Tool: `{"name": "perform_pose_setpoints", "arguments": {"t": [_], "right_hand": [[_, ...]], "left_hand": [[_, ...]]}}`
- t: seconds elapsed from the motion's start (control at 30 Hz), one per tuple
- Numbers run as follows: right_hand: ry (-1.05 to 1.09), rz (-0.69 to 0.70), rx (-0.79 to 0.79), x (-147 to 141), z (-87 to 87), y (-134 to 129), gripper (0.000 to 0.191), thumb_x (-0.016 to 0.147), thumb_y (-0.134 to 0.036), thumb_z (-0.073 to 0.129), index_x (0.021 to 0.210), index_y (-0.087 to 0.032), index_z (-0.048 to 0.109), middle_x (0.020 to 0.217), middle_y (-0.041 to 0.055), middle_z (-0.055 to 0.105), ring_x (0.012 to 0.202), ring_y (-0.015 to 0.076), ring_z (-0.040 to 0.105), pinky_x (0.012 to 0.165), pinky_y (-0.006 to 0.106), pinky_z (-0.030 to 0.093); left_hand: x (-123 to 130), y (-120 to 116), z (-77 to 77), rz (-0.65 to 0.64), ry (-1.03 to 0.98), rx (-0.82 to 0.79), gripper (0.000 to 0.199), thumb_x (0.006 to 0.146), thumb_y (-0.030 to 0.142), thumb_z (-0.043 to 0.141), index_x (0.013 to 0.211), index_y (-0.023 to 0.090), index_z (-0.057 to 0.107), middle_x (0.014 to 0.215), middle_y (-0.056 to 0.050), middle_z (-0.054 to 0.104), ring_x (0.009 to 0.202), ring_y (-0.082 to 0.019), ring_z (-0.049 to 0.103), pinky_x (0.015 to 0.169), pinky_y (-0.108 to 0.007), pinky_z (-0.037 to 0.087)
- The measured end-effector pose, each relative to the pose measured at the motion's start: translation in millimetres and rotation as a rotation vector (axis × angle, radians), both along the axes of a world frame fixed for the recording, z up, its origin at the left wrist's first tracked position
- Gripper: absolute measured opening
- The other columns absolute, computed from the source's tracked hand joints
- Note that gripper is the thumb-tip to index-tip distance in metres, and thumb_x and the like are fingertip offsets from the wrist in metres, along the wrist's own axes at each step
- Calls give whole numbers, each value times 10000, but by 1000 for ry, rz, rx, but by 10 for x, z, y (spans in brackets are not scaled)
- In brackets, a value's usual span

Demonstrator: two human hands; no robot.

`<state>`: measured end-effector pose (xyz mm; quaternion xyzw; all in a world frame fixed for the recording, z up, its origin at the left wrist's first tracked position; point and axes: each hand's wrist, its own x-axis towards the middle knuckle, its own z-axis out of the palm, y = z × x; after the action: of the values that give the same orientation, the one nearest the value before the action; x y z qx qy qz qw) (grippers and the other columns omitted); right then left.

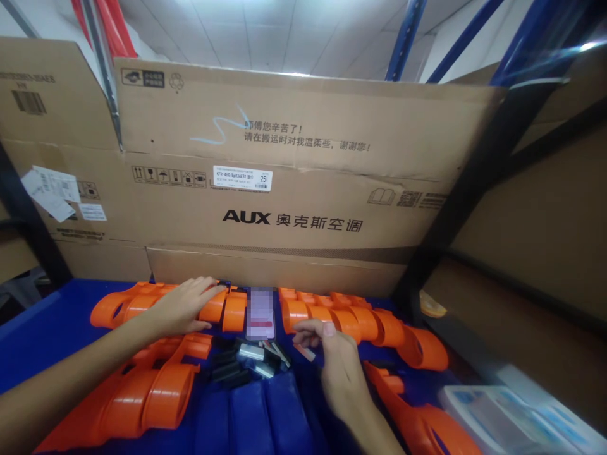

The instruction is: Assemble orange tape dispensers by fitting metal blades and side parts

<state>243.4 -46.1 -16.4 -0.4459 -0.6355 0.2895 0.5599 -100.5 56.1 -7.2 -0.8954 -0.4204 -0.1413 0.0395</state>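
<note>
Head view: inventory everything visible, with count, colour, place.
Curved parts: many, orange, left and right rows
Small pieces: several, black and silver, before phone
Strip: one, pale, by right hand
Phone: one, pale screen, centre back
Padded sections: three, blue, bottom centre
Tabletop: one, blue, beneath
Cardboard: count unclear, brown, behind
Labels: several, white, on cardboard
Container: one, whitish and blue, lower right
Posts: several, blue, black, grey, sides
Red material: one, red, upper left
Ceiling: one, whitish, top
Left hand: one, bare, over back-left parts
Right hand: one, bare, by strip

I've got blue tbl [38, 335] across btm: orange pcs [161, 404] L & R, phone [260, 319] ctr, blk/silver bits [251, 352] just below.
</note>
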Motion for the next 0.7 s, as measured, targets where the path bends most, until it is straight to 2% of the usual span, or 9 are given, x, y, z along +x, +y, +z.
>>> {"name": "perform_pose_setpoints", "arguments": {"t": [0.2, 0.37, 0.57, 0.7], "right_hand": [[-3, 7, 3, 12, -5, 10, 642, 1066, -608, 301, 943, -190, 773, 811, 88, 735, 783, 226, 697, 756, 358, 624], [6, 9, -5, 19, -12, 21, 650, 1060, -619, 309, 957, -181, 778, 809, 91, 735, 769, 223, 689, 762, 356, 617], [25, 4, 1, 11, 15, 6, 659, 1047, -645, 321, 942, -183, 779, 810, 91, 733, 759, 217, 676, 751, 341, 602], [27, -15, 6, 14, 2, 6, 660, 1046, -646, 323, 904, -186, 774, 790, 88, 733, 739, 217, 670, 715, 332, 585]], "left_hand": [[-9, 32, -26, 10, 57, -48, 848, 819, 404, 727, 1581, 277, 380, 1492, -167, 557, 1310, -399, 544, 1085, -535, 412], [-140, 29, 74, -29, 87, -127, 898, 824, 493, 705, 1617, 321, 318, 1616, -135, 468, 1425, -401, 466, 1154, -556, 337], [-394, 12, 253, -31, 94, -181, 914, 794, 337, 708, 1621, 251, 328, 1556, -134, 544, 1379, -398, 519, 1145, -526, 365], [-447, -60, 239, -1, 59, -172, 842, 787, 212, 646, 1589, 226, 390, 1456, -108, 622, 1289, -386, 574, 1090, -510, 417]]}}
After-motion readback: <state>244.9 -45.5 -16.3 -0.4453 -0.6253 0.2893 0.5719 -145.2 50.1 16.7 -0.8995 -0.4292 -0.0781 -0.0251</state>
